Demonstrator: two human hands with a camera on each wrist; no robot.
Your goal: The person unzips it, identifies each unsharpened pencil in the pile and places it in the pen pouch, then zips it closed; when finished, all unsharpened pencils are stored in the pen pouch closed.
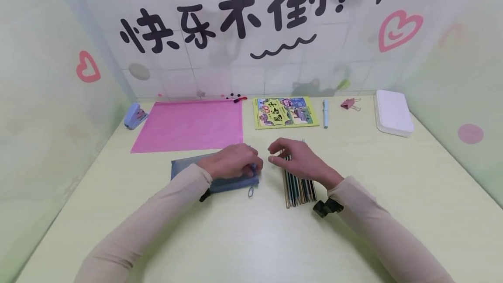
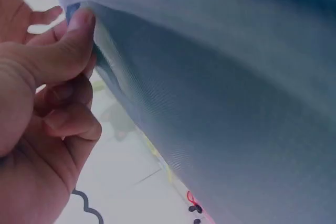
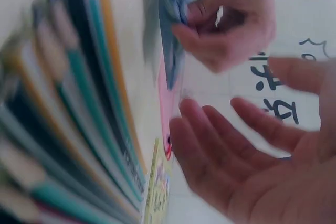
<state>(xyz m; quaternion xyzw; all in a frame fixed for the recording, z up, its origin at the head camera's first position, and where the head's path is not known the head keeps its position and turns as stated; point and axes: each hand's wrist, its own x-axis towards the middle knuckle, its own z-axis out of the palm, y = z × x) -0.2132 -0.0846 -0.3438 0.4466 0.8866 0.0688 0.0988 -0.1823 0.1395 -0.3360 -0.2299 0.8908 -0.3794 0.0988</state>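
A blue mesh zip pouch [image 1: 232, 183] lies on the table with its right end lifted a little. My left hand [image 1: 232, 160] pinches that end between thumb and fingers, as the left wrist view of the pouch [image 2: 210, 87] shows. To the right, several pencils [image 1: 296, 189] lie side by side in a bundle. Over their far ends hovers my right hand [image 1: 296, 158], its fingers spread and loosely bent, holding nothing. In the right wrist view the pencils [image 3: 79, 103] sit beside that hand [image 3: 252, 166], apart from it.
Behind the pouch lies a pink pouch [image 1: 192, 125], with a blue stapler [image 1: 135, 116] at its left. Along the back are a yellow comic book [image 1: 286, 112], a light blue pen [image 1: 325, 115], a pink binder clip [image 1: 349, 104] and a white box [image 1: 394, 112]. Walls enclose the table.
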